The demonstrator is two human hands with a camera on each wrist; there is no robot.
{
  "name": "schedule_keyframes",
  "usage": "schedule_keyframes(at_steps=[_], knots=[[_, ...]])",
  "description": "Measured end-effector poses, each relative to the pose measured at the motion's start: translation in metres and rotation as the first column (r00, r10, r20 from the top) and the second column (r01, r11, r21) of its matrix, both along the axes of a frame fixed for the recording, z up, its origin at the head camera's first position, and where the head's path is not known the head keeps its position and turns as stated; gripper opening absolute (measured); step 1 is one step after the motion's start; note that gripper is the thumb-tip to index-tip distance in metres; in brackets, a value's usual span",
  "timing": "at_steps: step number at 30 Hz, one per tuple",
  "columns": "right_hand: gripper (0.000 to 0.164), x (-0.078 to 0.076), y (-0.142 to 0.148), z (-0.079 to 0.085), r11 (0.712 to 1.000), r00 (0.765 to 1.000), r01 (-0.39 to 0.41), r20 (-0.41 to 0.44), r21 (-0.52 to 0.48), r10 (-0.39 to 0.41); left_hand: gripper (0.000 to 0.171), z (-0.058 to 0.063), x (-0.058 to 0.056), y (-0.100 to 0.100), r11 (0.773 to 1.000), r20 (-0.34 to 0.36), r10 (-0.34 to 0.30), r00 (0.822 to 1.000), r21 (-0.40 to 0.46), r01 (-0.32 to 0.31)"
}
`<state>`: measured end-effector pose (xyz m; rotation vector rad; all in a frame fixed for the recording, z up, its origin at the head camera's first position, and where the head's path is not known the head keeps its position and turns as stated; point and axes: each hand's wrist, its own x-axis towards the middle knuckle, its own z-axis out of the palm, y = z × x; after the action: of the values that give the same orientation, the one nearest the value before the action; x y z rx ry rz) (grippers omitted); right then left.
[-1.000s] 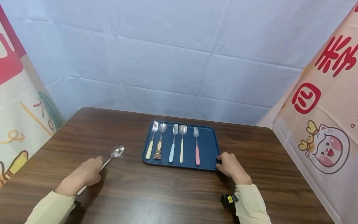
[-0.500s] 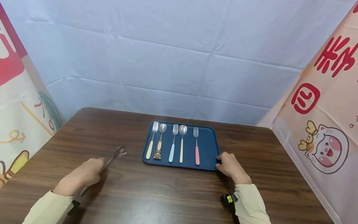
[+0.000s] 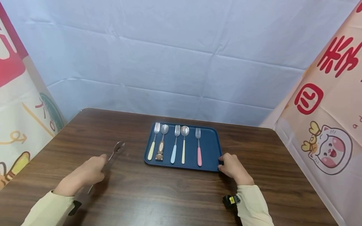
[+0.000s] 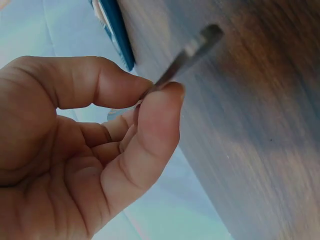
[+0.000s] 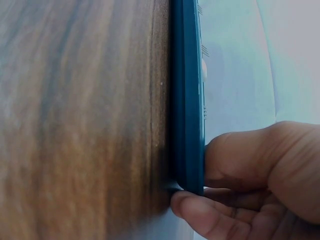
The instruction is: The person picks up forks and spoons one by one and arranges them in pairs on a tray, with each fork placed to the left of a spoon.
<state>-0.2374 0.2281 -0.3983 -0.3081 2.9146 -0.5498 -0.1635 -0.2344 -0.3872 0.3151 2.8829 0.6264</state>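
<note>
In the head view my left hand (image 3: 86,174) pinches a metal spoon (image 3: 119,146) by its handle, left of the tray, with the bowl pointing away from me. The left wrist view shows thumb and forefinger closed on the thin handle (image 4: 172,70), its end sticking out over the tabletop. My right hand (image 3: 233,168) grips the near right corner of a blue tray (image 3: 210,150), thumb on the rim and fingers at its outer side. On the tray lie a yellow-handled fork (image 3: 151,150), a bear-handled spoon (image 3: 159,152), a blue-handled fork (image 3: 173,153), a yellow-handled spoon (image 3: 183,150) and a pink-handled fork (image 3: 199,156).
Everything stands on a dark wooden table (image 3: 158,197). A pale cloth (image 3: 169,62) hangs behind its far edge, with printed cloths at the left (image 3: 17,103) and right (image 3: 331,125). Bare tabletop lies between the spoon and the tray.
The metal spoon has come up off the table in my left hand and turned, its bowl now tilted. My right hand and the tray stay put.
</note>
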Motion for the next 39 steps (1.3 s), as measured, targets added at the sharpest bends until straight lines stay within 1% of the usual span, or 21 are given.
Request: schedule_keyframes(at_steps=[4,12,18,20,24,31,35,38,39], knots=[[0.032,0.000,0.000,0.000,1.000,1.000,0.002,0.001,0.004,-0.002,0.025,-0.001,-0.001,0.000,1.000,-0.015,-0.001,1.000,-0.012,0.001],[0.032,-0.001,0.002,0.000,1.000,1.000,0.005,-0.006,0.005,-0.005,0.029,-0.002,-0.003,0.002,1.000,-0.018,-0.020,1.000,-0.021,0.020],[0.032,0.000,0.002,0.001,1.000,1.000,0.008,0.004,0.001,-0.008,0.029,-0.007,-0.006,0.008,1.000,-0.065,-0.026,0.998,-0.019,0.025],[0.032,0.000,0.002,0.001,1.000,1.000,0.010,0.005,0.000,-0.010,0.028,-0.009,-0.007,0.011,1.000,-0.073,-0.026,0.997,-0.006,0.025],[0.032,0.001,0.002,0.002,1.000,1.000,0.007,0.000,0.000,-0.007,0.026,-0.014,-0.009,0.018,0.999,-0.063,-0.008,0.998,0.041,0.011],[0.031,0.000,0.002,0.001,1.000,1.000,-0.009,-0.015,-0.006,0.009,0.021,-0.018,-0.013,0.033,0.994,-0.103,0.041,0.994,0.101,-0.030],[0.031,-0.001,0.001,0.000,1.000,1.000,-0.009,-0.012,0.000,0.009,0.020,-0.017,-0.015,0.042,0.982,-0.060,0.075,0.995,0.178,-0.064],[0.031,-0.001,0.001,0.000,1.000,1.000,-0.003,-0.009,0.003,0.003,0.019,-0.016,-0.017,0.049,0.974,-0.026,0.091,0.995,0.212,-0.084],[0.031,-0.001,0.001,0.001,1.000,1.000,-0.001,-0.009,0.003,0.001,0.019,-0.017,-0.019,0.051,0.973,-0.026,0.092,0.995,0.215,-0.085]])
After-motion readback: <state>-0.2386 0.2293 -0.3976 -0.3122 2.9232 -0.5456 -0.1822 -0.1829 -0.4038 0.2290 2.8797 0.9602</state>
